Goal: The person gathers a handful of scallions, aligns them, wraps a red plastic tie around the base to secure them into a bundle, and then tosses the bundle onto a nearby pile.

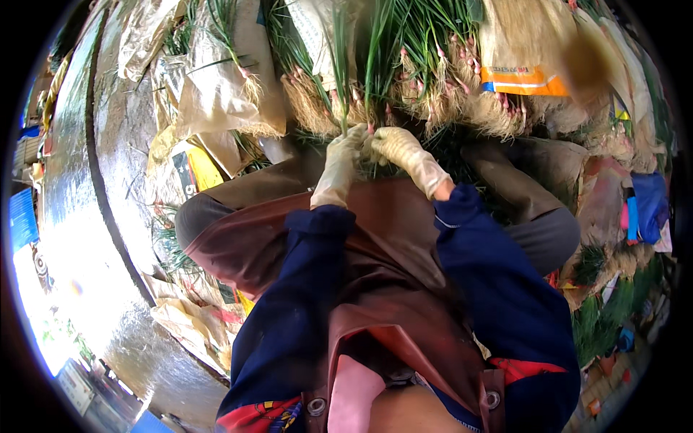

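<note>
Thin cream gloves cover both my hands, which are close together above my apron-covered lap. My left hand [342, 157] is closed around a spring onion [342, 86], whose long green leaves rise away from me. Beside it my right hand [404, 153] is closed with the fingers curled in at the lower end of the plants; what they pinch is hidden. Just beyond the fingertips lie bunches of spring onions [437, 79] with pinkish bulbs and long, pale, tangled roots.
Plastic sacks [521, 43] cover more bunches at the far side, and another pale sack [231, 79] lies to the left. My crossed legs and brown apron [390, 231] fill the near middle. A wet concrete strip [123, 216] runs along the left. A blue bag [650, 206] lies at right.
</note>
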Action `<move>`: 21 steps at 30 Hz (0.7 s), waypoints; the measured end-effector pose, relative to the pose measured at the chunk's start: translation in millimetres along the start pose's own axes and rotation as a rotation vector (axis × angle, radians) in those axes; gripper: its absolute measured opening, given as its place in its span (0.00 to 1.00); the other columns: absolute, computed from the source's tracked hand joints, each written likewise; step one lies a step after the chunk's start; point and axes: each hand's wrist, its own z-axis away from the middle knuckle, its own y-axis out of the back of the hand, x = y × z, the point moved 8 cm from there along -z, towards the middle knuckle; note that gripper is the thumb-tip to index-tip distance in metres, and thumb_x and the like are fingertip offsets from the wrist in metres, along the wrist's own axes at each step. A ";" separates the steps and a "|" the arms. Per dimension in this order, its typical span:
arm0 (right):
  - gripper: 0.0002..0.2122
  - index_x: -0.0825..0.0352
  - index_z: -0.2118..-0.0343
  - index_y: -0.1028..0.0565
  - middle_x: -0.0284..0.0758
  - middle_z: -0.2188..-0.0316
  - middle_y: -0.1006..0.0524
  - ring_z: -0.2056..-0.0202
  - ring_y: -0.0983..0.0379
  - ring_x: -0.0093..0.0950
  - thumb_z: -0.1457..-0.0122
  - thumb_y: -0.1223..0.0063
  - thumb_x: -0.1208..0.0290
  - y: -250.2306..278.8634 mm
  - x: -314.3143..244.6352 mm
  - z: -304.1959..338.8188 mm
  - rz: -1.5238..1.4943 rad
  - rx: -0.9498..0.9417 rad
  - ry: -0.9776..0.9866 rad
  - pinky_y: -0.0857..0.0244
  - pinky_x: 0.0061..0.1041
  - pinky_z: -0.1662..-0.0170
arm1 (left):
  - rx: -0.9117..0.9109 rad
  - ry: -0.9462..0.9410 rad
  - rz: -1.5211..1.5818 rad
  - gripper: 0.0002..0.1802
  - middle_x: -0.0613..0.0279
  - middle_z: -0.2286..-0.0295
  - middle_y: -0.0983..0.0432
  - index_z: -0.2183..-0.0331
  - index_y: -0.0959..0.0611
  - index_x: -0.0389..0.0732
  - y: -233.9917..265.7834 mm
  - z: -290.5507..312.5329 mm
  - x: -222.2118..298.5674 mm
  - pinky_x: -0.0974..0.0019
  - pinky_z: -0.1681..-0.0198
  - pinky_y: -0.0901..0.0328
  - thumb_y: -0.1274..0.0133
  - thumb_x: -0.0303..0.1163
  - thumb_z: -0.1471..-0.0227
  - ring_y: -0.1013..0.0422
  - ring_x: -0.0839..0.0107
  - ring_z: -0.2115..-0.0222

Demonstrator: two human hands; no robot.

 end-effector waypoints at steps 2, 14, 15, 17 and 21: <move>0.11 0.65 0.62 0.23 0.33 0.77 0.23 0.79 0.27 0.22 0.40 0.50 0.63 -1.0 -12.1 23.4 -0.074 -0.066 0.087 0.34 0.20 0.75 | -0.096 0.009 -0.092 0.10 0.63 0.78 0.23 0.67 0.18 0.35 -7.2 -8.8 -9.3 0.81 0.85 0.45 0.41 0.31 0.51 0.37 0.82 0.86; 0.08 0.62 0.69 0.23 0.32 0.76 0.23 0.78 0.33 0.27 0.44 0.46 0.63 47.5 -39.0 -11.3 0.194 0.350 0.154 0.36 0.30 0.72 | -0.212 -0.039 -0.138 0.11 0.68 0.79 0.24 0.65 0.16 0.42 -2.0 5.8 -11.1 0.81 0.85 0.49 0.40 0.34 0.53 0.46 0.88 0.88; 0.09 0.62 0.70 0.23 0.33 0.76 0.23 0.78 0.32 0.28 0.44 0.46 0.62 59.6 -38.1 -1.8 0.213 0.465 0.148 0.36 0.30 0.72 | -0.247 -0.007 -0.152 0.11 0.68 0.79 0.25 0.64 0.16 0.42 -1.9 11.3 -11.8 0.81 0.85 0.49 0.40 0.34 0.52 0.46 0.88 0.88; 0.10 0.63 0.71 0.24 0.35 0.76 0.23 0.77 0.31 0.30 0.45 0.46 0.61 89.8 -29.2 19.9 0.252 0.693 0.132 0.36 0.31 0.71 | -0.301 0.024 -0.281 0.12 0.70 0.79 0.26 0.61 0.17 0.43 -0.8 12.6 -12.1 0.83 0.85 0.49 0.45 0.34 0.48 0.45 0.87 0.88; 0.15 0.60 0.67 0.20 0.35 0.70 0.20 0.70 0.24 0.33 0.47 0.48 0.53 70.9 59.5 20.8 0.828 -0.297 -0.295 0.31 0.35 0.65 | -0.447 -0.036 -0.041 0.12 0.71 0.80 0.25 0.61 0.19 0.37 -13.3 48.1 7.2 0.84 0.86 0.48 0.48 0.33 0.45 0.41 0.87 0.87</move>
